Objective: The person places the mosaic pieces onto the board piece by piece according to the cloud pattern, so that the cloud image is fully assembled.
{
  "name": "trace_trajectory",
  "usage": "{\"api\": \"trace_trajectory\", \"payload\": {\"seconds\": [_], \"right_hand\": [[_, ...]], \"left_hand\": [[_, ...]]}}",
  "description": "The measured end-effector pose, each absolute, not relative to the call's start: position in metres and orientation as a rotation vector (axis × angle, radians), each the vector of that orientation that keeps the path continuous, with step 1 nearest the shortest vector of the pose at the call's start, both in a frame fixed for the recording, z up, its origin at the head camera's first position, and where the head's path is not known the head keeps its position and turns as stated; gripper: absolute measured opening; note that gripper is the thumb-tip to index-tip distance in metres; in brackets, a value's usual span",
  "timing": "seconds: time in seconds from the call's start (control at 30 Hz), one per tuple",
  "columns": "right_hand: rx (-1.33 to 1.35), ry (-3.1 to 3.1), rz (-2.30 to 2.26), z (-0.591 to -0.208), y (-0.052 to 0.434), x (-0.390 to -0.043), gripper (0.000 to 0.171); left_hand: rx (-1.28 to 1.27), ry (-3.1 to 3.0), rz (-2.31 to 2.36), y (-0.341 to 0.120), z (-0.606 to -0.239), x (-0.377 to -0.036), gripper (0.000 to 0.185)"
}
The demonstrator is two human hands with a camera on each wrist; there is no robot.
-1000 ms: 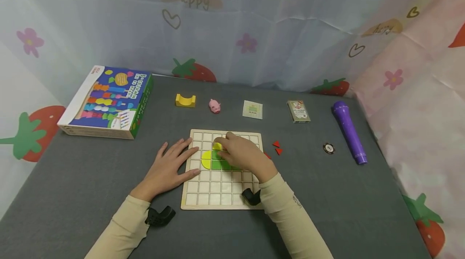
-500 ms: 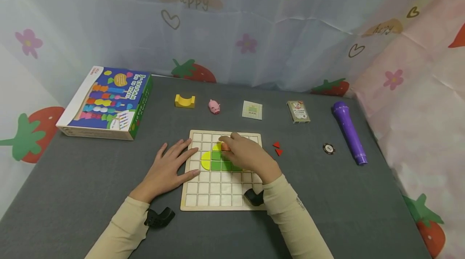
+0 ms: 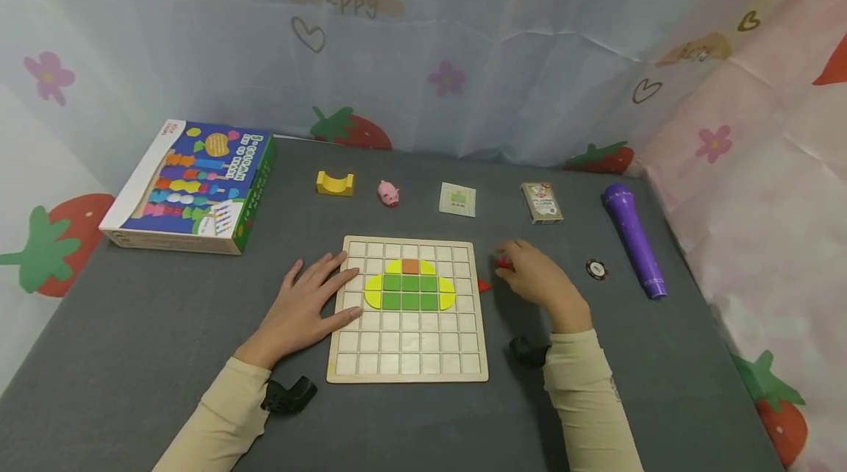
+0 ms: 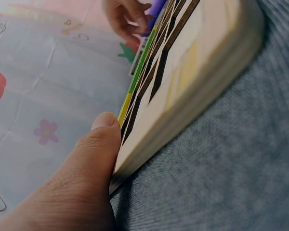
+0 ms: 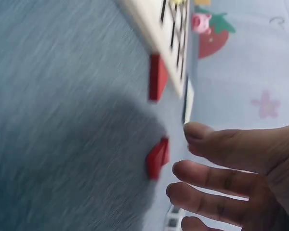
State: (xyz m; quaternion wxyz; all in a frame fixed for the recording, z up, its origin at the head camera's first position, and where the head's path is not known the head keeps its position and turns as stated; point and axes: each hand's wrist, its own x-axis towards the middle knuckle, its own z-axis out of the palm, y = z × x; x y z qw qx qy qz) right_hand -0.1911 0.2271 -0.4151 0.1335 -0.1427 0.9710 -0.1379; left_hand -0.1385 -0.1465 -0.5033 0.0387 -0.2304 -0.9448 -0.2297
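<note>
My left hand [image 3: 304, 314] lies with spread fingers on the left edge of a wooden grid board [image 3: 410, 343]; in the left wrist view the thumb [image 4: 98, 144] presses against the board's side. Set in the grid are green squares [image 3: 410, 292] in two rows, yellow curved pieces [image 3: 373, 291] around them, and an orange square [image 3: 410, 267] on top. Right of the board, my right hand [image 3: 542, 281] hovers with thumb and fingers apart. Red triangle pieces [image 5: 157, 159] lie just beyond its fingertips, partly hidden in the head view. Another red triangle [image 3: 484, 285] sits against the board's right edge.
Along the back stand a game box [image 3: 192, 185], a yellow cradle-shaped block [image 3: 334, 184], a pink pig figure [image 3: 388, 193], a pattern card [image 3: 457, 199] and a playing-card box [image 3: 542, 203]. A poker chip [image 3: 596, 270] and a purple microphone-shaped stick [image 3: 635, 240] lie at the right.
My right hand has let go of the orange square on the grid and moved right, off the board, to the red triangles. My left hand has stayed on the board's edge.
</note>
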Motion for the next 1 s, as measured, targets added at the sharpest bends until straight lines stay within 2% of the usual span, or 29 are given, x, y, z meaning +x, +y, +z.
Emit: {"api": "trace_trajectory", "payload": {"seconds": [0.47,1.0], "right_hand": [[-0.464,2.872,-0.43,-0.434,0.237,-0.197,0.022],[-0.499,2.887,-0.468,-0.435,0.233,-0.197,0.013]], "left_hand": [[-0.707,-2.896,-0.713,-0.147,-0.502,-0.138,0.068],[-0.709,-2.881,-0.717,-0.146,-0.503,-0.138,0.067]]}}
